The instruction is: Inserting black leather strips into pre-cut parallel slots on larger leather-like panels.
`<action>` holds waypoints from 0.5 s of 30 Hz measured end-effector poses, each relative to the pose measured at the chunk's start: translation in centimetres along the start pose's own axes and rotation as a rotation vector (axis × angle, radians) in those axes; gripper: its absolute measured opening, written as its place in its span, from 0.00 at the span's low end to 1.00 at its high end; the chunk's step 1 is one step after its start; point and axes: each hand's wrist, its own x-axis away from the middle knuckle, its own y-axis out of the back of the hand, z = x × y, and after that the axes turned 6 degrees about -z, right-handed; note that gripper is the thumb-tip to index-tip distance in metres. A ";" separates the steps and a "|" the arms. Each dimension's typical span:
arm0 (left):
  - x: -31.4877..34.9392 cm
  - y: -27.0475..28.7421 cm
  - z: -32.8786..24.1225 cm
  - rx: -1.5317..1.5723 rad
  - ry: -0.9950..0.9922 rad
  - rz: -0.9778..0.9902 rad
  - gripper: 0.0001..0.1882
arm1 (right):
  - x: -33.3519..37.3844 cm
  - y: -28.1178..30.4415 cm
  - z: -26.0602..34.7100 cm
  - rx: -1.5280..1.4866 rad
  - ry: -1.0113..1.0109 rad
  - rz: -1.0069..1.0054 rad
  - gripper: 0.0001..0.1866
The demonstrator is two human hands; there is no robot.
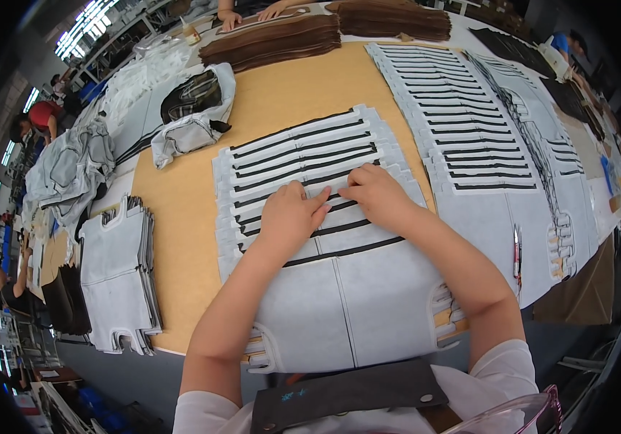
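Cloth stack [383, 304], near centre: seemingly aligning black strips [343, 252]; left hand [288, 215], right hand [381, 199]: fingers narrow, cannot tell if gripping; next probably needs even spacing.

Beneath the fingers [322, 196], the panels [357, 282] are pale grey crossed by black stripes, the panel row [462, 119] to the fingers' right repeats that pattern, and the tabletop [288, 92] beyond them is tan.

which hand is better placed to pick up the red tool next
Likely the right hand: the red tool lies on that side; the left hand would probably have to reach across.
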 end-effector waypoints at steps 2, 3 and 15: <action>0.0 -1.0 0.0 -0.050 -0.105 -0.081 0.15 | 0.1 0.0 0.3 0.052 0.048 0.025 0.14; -0.1 -1.4 0.0 -0.094 -0.214 -0.162 0.14 | 0.2 0.1 0.3 0.051 0.053 0.035 0.15; -0.8 -0.8 0.5 0.367 -0.004 -0.027 0.15 | 0.2 0.7 0.4 -0.047 0.013 0.047 0.21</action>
